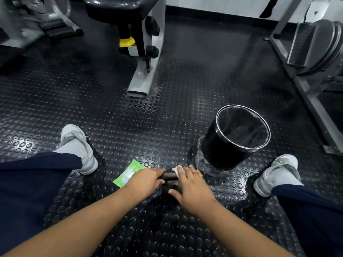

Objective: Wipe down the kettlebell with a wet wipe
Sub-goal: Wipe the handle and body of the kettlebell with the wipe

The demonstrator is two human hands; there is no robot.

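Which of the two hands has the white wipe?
The right hand, its fingers pressing the wipe against the dark kettlebell. The left hand has no wipe; it only grips the kettlebell, next to the green packet.

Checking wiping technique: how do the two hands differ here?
The left hand grips the kettlebell bare, fingers and thumb round its handle; the right hand lies flatter, pressing a white wipe onto it. The left hand is beside the green wipe pack, the right hand nearer the bin. Both touch the kettlebell.
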